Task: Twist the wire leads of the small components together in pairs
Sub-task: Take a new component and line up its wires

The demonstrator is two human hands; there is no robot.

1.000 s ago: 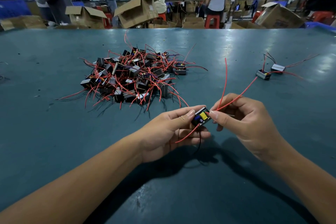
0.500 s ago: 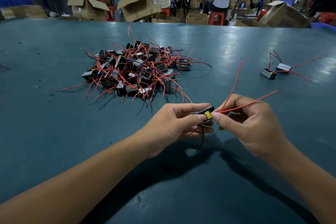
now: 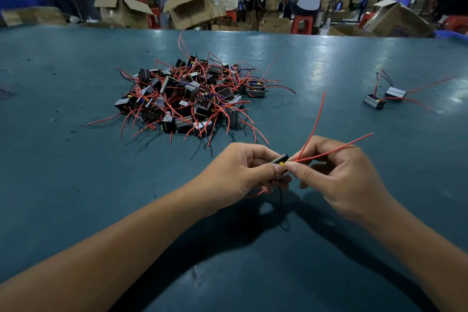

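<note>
we are working at a dull blue-green table top, and we are judging the job to be at an early stage. a large tangled heap of small black box-shaped components with thin red and dark wire leads is lying well ahead of us, left of centre, and it appears unsorted, so most of the pairing is still waiting. two small grey-sided components with red leads are sitting apart at the far right; we are taking them for finished pieces, though whether their leads are twisted is too small to tell.

the piece in hand, a small black component with a yellow top, is being held just above the table between both hands, near us and right of centre. our left hand is gripping its body, fingers curled round it with the thumb on the near side. our right hand is pinching the base of two long red wire leads right against the component, thumb and forefinger closed on them, remaining fingers curled. the two leads are spreading apart in a v, upward and to the right, so we are reading the twist as not yet made. a thin dark lead and a short red one are hanging below the left hand.
</note>
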